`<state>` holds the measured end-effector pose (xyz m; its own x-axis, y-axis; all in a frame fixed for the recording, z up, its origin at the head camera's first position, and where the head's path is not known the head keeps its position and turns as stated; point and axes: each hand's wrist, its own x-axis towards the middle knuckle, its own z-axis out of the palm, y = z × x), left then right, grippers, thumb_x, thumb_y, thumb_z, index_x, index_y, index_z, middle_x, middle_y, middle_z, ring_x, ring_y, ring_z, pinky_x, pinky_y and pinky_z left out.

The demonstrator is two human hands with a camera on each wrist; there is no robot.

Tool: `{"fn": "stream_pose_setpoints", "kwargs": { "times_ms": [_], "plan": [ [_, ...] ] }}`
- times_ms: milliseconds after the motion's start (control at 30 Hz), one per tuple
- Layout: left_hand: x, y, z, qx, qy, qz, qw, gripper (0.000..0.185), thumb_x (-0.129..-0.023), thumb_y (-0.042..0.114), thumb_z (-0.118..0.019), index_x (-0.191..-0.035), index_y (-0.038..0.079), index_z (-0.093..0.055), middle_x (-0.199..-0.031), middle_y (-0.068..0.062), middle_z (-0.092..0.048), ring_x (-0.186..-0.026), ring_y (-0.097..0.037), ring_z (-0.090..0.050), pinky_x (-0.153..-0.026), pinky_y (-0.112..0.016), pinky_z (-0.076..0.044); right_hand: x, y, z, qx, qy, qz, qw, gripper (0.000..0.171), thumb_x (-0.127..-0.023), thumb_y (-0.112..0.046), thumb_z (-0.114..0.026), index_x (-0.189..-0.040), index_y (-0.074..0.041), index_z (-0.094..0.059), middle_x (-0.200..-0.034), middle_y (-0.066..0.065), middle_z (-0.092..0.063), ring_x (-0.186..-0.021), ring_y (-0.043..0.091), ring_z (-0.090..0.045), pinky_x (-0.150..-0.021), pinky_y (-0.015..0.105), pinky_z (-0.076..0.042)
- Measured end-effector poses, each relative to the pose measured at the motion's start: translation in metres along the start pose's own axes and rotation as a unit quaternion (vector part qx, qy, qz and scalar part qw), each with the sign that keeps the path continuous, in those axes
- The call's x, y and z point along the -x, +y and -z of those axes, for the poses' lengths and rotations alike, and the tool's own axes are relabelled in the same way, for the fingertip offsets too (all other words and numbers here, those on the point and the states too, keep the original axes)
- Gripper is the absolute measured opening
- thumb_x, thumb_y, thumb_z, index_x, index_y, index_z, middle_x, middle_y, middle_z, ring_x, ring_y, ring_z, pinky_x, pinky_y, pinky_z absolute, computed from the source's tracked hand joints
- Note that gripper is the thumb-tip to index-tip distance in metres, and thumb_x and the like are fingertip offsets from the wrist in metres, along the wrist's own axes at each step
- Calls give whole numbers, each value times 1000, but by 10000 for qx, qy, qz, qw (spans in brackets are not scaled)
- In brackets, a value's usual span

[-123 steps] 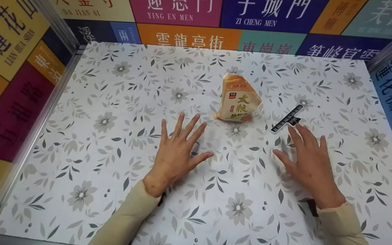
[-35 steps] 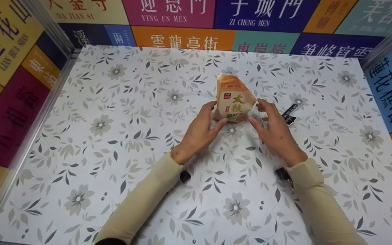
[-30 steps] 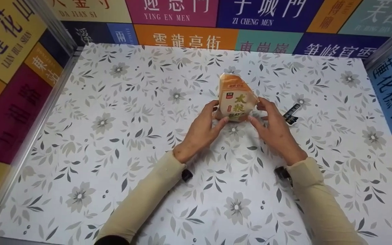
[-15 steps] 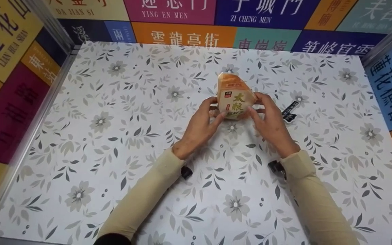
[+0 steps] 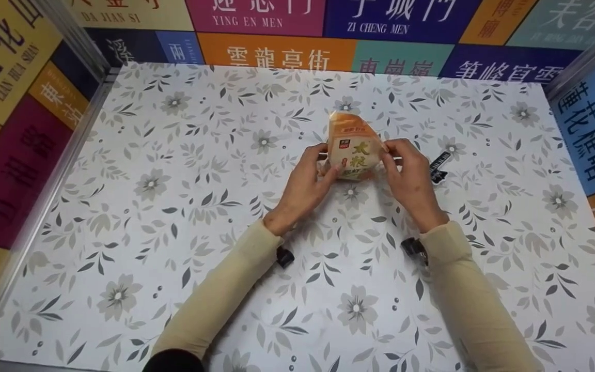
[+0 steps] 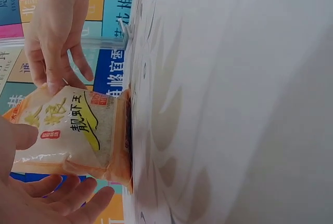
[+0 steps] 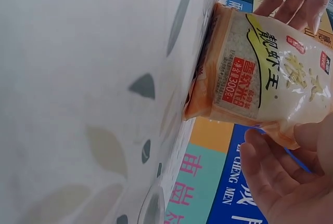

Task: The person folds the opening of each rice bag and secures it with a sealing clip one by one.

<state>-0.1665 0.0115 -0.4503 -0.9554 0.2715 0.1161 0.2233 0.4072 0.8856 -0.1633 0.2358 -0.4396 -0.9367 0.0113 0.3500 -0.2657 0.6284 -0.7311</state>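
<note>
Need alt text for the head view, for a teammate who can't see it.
A left hand and right hand hold an orange and cream bag upright on a floral table. A black clip lies beside the right hand, partly hidden by it; colourful lettered panels rise behind.

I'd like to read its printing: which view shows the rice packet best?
The right wrist view: the rice packet is close there, its lower printing legible, though the frame edge cuts its top. The left wrist view shows it slanted, partly behind the left hand; the head view shows it smaller.
</note>
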Motion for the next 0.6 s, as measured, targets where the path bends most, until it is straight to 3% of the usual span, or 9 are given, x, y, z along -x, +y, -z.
{"fn": "stream_pose_setpoints", "kwargs": {
  "times_ms": [100,233,500,600],
  "plan": [
    [-3,2,-1,66,42,-28,10000,55,-106,35,-62,-152,10,-45,-149,-9,-55,-137,-24,-56,-114,-38,-48,-1,0,1,50,67,84,9999,13,-101,-1,-64,-111,6,-68,-109,20,-71,-101,29,-69,-84,8,-47],
    [-9,2,-4,202,114,-75,9997,54,-105,34,-63,-151,9,-47,-146,-10,-57,-134,-24,-58,-112,-39,-51,0,1,1,165,135,172,9996,12,-101,-3,-65,-110,5,-69,-106,19,-72,-99,29,-70,-84,10,-47],
    [-20,1,-9,602,271,-23,9978,50,-103,27,-68,-146,8,-53,-142,-9,-62,-132,-22,-60,-109,-36,-53,-1,1,2,223,108,83,9997,13,-101,-3,-65,-111,5,-69,-107,19,-73,-98,31,-70,-88,38,-57],
    [-24,0,-11,852,283,20,9960,48,-101,25,-70,-144,9,-55,-138,-8,-65,-129,-19,-61,-107,-33,-53,-2,1,1,196,60,20,9998,15,-102,-5,-64,-112,5,-69,-108,20,-73,-99,32,-70,-89,41,-57]
  ]
}}
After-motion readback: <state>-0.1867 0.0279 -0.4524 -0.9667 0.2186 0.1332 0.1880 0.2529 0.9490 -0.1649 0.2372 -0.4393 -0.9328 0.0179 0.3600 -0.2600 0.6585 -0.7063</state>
